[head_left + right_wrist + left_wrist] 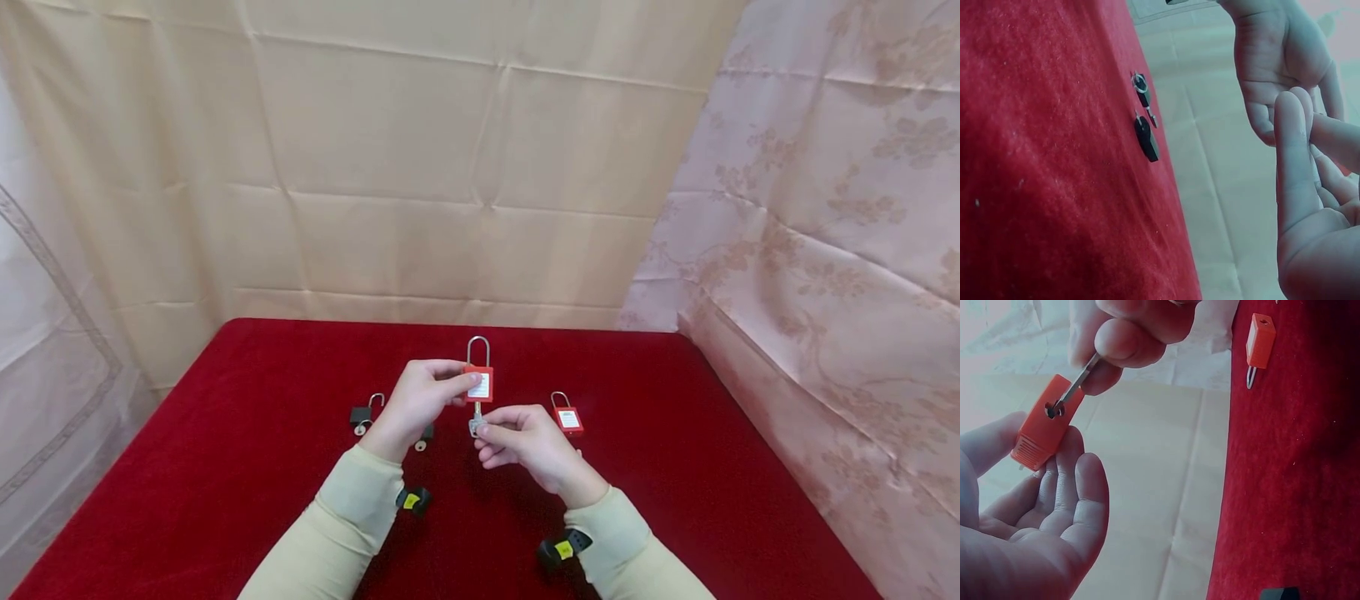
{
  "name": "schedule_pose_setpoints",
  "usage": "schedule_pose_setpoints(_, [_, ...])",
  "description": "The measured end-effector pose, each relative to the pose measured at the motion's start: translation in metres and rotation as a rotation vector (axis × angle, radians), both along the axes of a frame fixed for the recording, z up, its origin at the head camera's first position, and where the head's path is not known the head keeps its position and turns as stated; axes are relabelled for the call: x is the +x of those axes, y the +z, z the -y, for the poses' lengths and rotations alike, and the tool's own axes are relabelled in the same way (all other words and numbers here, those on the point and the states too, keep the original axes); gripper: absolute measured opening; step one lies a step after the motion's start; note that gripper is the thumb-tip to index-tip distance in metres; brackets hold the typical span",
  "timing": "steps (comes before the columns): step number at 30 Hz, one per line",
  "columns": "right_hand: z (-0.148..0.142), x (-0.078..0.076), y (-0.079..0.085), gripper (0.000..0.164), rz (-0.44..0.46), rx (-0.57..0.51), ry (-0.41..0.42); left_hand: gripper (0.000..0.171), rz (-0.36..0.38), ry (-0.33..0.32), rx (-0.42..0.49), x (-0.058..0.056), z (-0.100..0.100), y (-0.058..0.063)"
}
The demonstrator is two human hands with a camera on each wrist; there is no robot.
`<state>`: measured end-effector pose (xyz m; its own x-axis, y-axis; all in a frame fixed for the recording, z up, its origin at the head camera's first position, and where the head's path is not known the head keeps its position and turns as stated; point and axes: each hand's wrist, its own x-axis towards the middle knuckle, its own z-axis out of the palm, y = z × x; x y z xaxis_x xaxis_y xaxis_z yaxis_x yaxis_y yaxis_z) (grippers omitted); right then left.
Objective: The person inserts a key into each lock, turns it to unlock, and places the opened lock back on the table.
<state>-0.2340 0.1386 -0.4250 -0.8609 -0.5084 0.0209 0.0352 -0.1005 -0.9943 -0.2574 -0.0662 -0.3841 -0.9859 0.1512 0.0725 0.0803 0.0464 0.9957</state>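
Observation:
A red padlock (489, 393) with a white label and a tall metal shackle is held up above the table, shackle upward. My left hand (425, 396) pinches its body between thumb and fingers. From below, my right hand (528, 446) grips a metal key (475, 423) by its head. In the left wrist view the tip of the key (1079, 381) meets the round keyhole in the padlock's underside; how deep it sits cannot be told. The right wrist view mostly hides both key and lock behind the fingers.
A second red padlock (568, 420) lies to the right on the red cloth-covered table (675, 492). Leftward lies a black padlock (361, 414) with its shackle raised and a key at it. Another black padlock (428, 433) is partly hidden by my left hand. Curtains hang behind.

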Motion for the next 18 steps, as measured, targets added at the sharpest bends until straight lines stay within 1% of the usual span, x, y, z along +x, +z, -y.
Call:
schedule_pose_setpoints(9, [0.0033, 0.0031, 0.0058, 0.019, 0.012, -0.013, -0.066, 0.028, -0.018, 0.025, 0.026, 0.0025, 0.0014, 0.0043])
schedule_pose_setpoints(13, [0.0049, 0.0052, 0.0072, 0.019, 0.012, -0.024, -0.091, 0.03, -0.025, 0.031, 0.005, 0.0036, 0.001, 0.0043])
schedule_pose_setpoints(18, [0.0057, 0.0062, 0.0086, 0.02, -0.002, -0.045, -0.146, 0.031, -0.038, 0.031, -0.01, 0.0049, -0.0023, 0.0041])
